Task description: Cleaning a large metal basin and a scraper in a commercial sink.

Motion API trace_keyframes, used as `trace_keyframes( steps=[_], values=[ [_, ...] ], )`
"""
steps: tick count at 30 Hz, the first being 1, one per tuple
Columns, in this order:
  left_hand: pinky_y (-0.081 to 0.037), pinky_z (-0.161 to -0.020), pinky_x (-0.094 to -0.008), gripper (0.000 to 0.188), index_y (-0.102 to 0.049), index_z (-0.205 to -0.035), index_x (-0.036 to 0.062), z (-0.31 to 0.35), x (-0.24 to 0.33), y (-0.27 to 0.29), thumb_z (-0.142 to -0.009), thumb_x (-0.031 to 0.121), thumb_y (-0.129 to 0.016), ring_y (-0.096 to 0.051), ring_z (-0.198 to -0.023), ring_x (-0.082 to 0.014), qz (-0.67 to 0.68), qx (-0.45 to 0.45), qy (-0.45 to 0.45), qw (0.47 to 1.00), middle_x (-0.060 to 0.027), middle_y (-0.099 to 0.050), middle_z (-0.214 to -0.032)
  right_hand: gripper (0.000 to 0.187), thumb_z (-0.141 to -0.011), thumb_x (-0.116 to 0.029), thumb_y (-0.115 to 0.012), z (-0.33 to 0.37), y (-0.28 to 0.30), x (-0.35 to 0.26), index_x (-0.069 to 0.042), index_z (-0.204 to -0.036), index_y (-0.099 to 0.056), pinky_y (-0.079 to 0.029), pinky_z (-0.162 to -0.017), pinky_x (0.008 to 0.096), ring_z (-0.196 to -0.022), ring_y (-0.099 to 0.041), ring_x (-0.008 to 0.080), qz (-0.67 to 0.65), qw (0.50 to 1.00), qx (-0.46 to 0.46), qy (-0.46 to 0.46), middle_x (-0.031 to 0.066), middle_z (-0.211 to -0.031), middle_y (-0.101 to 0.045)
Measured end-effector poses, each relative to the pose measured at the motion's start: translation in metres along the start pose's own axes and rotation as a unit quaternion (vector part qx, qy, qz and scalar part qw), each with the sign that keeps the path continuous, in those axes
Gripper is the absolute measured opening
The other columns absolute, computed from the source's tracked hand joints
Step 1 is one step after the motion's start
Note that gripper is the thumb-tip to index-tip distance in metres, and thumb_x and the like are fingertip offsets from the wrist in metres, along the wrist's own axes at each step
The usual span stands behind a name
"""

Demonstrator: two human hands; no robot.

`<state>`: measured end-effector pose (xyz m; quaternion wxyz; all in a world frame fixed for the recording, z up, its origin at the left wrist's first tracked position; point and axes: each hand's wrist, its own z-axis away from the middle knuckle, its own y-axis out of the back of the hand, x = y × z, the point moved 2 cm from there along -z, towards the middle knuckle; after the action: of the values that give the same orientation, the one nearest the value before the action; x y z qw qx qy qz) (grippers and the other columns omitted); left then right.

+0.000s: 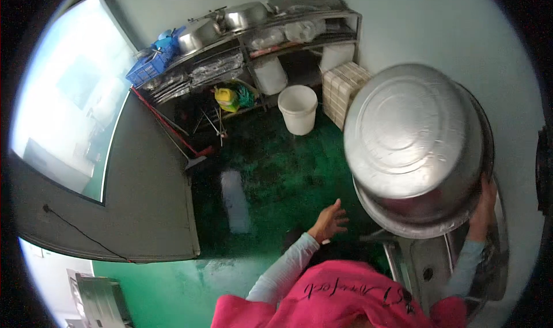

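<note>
Right hand [483, 208] grips the rim of the tilted steel basins [416, 146]; left hand [330, 220] spread empty, well apart.

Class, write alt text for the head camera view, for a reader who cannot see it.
Seen from above, a person's right hand tips up a large steel basin over a metal sink, while the left hand hangs open and empty above the wet green floor. Beyond stand a white bucket and metal shelves with more basins.

Single head view, worn high, facing down and forward, wide fisheye, basin [416, 149] close at right, green floor [276, 172] below, shelves [253, 51] far ahead.
</note>
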<state>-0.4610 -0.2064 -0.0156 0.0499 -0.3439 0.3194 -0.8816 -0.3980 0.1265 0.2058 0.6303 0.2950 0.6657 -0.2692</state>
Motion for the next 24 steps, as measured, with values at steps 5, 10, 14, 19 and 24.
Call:
trace_keyframes(
  steps=[5, 10, 14, 19, 24],
  values=[
    [-0.018, -0.09, -0.051, 0.076, -0.02, -0.122, 0.0043, -0.022, 0.078, -0.016, -0.072, 0.06, -0.032, -0.031, -0.109, -0.0307, 0.248, -0.167, -0.029, 0.954, -0.0145, -0.033, -0.118, 0.036, -0.073, -0.027, -0.051, 0.015, -0.123, -0.005, 0.002, -0.096, -0.048, -0.035, -0.075, 0.0319, -0.084, -0.045, 0.0208, 0.212, 0.962, -0.035, 0.171, 0.0123, -0.09, -0.048],
    [-0.011, -0.086, -0.0582, 0.088, -0.002, -0.126, 0.0143, -0.09, 0.054, 0.102, -0.065, 0.065, -0.04, -0.027, -0.111, -0.0315, 0.136, -0.002, 0.025, 0.99, -0.0169, -0.024, -0.123, 0.02, -0.071, -0.021, -0.05, 0.009, -0.253, -0.004, -0.001, -0.077, -0.05, -0.041, -0.054, 0.0291, -0.058, -0.05, 0.0164, 0.038, 0.972, -0.227, 0.041, 0.0082, -0.065, -0.05],
    [-0.025, -0.088, -0.0461, 0.053, -0.043, -0.106, 0.007, -0.116, 0.093, 0.118, -0.073, 0.048, -0.043, -0.037, -0.103, -0.0291, 0.391, -0.053, -0.028, 0.919, -0.0134, -0.042, -0.112, 0.015, -0.07, -0.018, -0.048, -0.01, -0.354, 0.013, -0.003, -0.068, -0.048, -0.037, -0.043, 0.026, -0.049, -0.049, 0.0136, -0.017, 0.98, -0.198, -0.003, 0.0046, -0.054, -0.049],
    [-0.042, -0.069, -0.034, 0.026, -0.05, -0.076, 0.0006, -0.017, 0.316, 0.191, -0.081, 0.025, -0.042, -0.05, -0.073, -0.0211, 0.135, 0.152, -0.355, 0.913, -0.0104, -0.051, -0.075, 0.017, -0.072, -0.018, -0.051, -0.042, -0.478, 0.015, -0.002, -0.075, -0.052, -0.041, -0.051, 0.0275, -0.053, -0.05, 0.0164, -0.152, 0.958, -0.201, -0.138, 0.0077, -0.063, -0.052],
    [-0.041, -0.066, -0.0321, 0.031, -0.046, -0.098, -0.0012, 0.005, 0.315, 0.305, -0.079, 0.023, -0.048, -0.05, -0.079, -0.0194, 0.273, 0.412, -0.363, 0.79, -0.0089, -0.051, -0.092, 0.032, -0.082, -0.017, -0.033, -0.027, -0.613, 0.171, -0.004, -0.111, -0.039, -0.035, -0.083, 0.0391, -0.099, -0.04, 0.0244, -0.325, 0.781, -0.348, -0.403, 0.0125, -0.11, -0.041]
  ],
)
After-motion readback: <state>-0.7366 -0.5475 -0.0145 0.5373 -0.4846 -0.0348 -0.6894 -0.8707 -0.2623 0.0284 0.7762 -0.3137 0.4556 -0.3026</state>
